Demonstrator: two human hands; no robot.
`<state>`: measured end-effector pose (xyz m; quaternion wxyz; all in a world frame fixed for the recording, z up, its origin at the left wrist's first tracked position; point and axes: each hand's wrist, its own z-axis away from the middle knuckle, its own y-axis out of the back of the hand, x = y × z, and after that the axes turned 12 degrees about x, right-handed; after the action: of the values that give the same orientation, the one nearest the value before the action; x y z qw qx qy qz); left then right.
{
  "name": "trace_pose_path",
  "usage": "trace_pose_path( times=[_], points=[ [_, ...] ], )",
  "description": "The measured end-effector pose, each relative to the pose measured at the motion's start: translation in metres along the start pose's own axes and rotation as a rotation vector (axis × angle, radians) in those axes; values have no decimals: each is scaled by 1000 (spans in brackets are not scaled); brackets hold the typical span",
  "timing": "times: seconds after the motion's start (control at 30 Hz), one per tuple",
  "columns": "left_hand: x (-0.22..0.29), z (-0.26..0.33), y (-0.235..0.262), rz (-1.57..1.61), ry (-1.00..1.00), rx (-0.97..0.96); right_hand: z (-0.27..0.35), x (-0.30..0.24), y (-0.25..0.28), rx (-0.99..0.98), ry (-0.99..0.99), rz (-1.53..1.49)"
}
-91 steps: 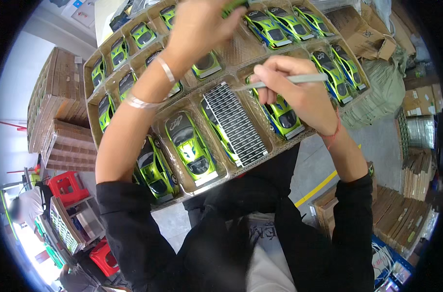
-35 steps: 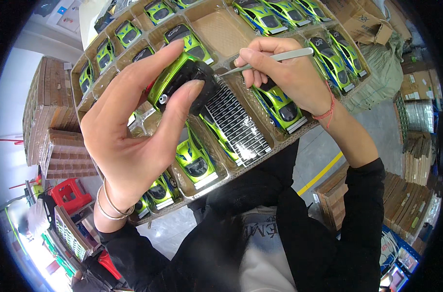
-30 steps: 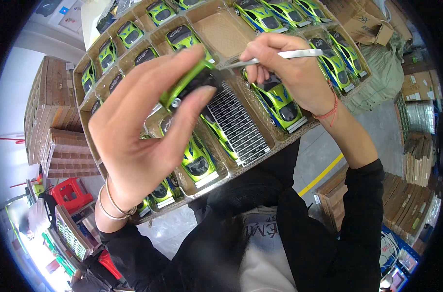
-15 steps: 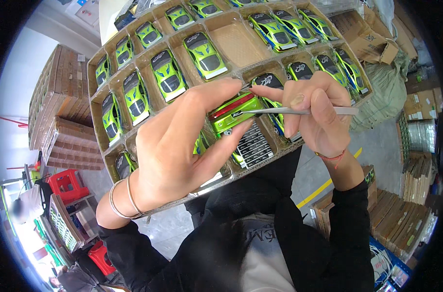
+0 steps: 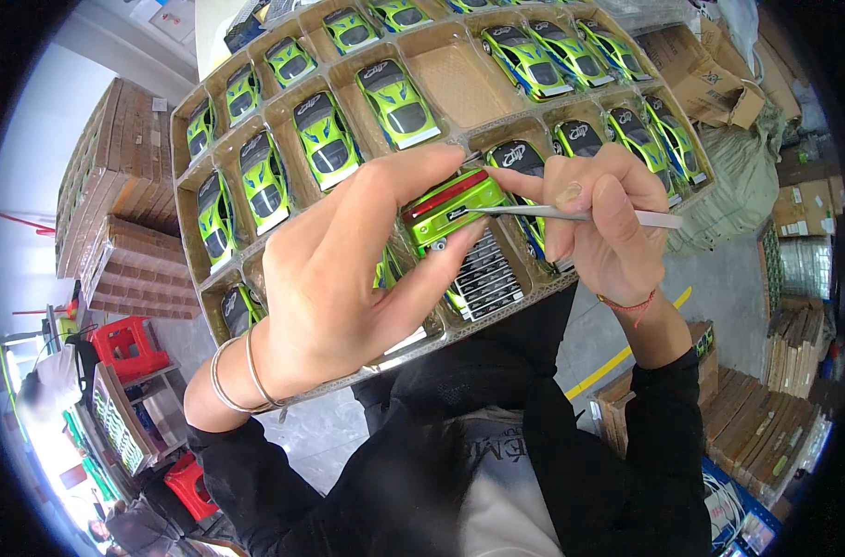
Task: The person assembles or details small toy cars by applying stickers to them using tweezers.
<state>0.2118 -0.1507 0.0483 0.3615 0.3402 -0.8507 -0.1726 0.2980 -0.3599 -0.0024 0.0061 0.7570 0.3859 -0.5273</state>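
My left hand (image 5: 339,251) grips a green toy car (image 5: 453,206) between thumb and fingers, its rear end with a red strip facing up. My right hand (image 5: 603,218) is closed around metal tweezers (image 5: 571,214). Their tips touch a small dark label on the car's rear, and my right index finger reaches to the car's edge. Beneath both hands lies a cardboard tray (image 5: 459,82) with compartments, many holding more green toy cars (image 5: 394,104). A sheet of dark strip labels (image 5: 490,278) rests in a near compartment, partly covered by my left hand.
Stacked brown cardboard trays (image 5: 116,176) stand at the left, with a red stool (image 5: 130,348) below them. An opened carton (image 5: 705,74) and a pale green sack (image 5: 742,186) lie at the right. More flat cardboard (image 5: 747,418) is piled at the lower right.
The tweezer tips have shifted slightly, and the dark label now lies straighter against the car's rear. Both hands keep their hold. The view has shifted a little.
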Motion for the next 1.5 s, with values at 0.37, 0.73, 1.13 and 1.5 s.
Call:
trace_pose_path(
  times=[0.37, 0.73, 1.13, 1.5],
  points=[
    [-4, -3, -1, 22, -67, 21, 1, -5, -1, 1, 2, 57],
    [-4, -4, -2, 21, -102, 28, 1, -7, 0, -9, 23, 67],
    [-4, 1, -4, -9, -203, 11, -1, -8, 0, -2, 7, 37],
    [-14, -50, -35, -7, -398, 169, -5, -20, 33, 297, 72, -168]
  ],
)
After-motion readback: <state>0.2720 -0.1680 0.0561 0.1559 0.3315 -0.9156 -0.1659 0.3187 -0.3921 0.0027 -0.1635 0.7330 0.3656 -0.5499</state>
